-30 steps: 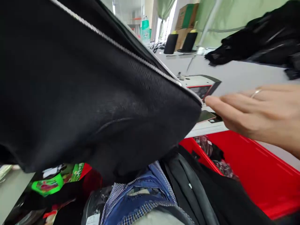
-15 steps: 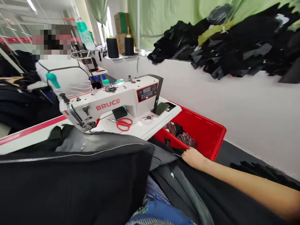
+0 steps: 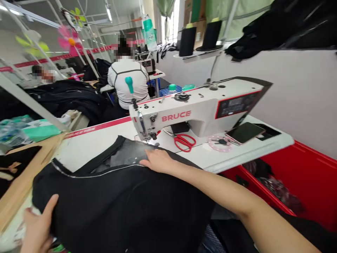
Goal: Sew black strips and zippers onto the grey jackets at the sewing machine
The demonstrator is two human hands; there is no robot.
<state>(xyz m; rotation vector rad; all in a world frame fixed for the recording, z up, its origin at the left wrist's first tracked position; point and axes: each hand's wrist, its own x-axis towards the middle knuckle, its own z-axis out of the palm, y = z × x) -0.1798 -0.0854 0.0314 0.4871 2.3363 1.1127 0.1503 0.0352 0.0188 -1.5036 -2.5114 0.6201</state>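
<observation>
A black garment [image 3: 126, 207] with a metal zipper along its upper edge and grey inner fabric spreads over the front of the sewing machine table. My right hand [image 3: 159, 160] is closed on its upper edge, thumb by the zipper, just in front of the needle area. At lower left, my left hand [image 3: 39, 223] grips the garment's side edge, thumb on top and the other fingers partly hidden. The white sewing machine [image 3: 197, 109], marked BRUCE, stands behind the garment, its needle end close to my right fingertips.
Red-handled scissors [image 3: 185, 141], a pink ring-shaped item [image 3: 220, 143] and a phone [image 3: 245, 133] lie on the machine bed. A red bin [image 3: 310, 172] stands at right. Black thread cones [image 3: 187, 41] are behind. Ahead sits a co-worker [image 3: 129, 80] in white.
My right hand has moved left from the far right edge to near the needle, carrying fabric. My left hand has come into view. The garment lies flatter, and the view has turned left.
</observation>
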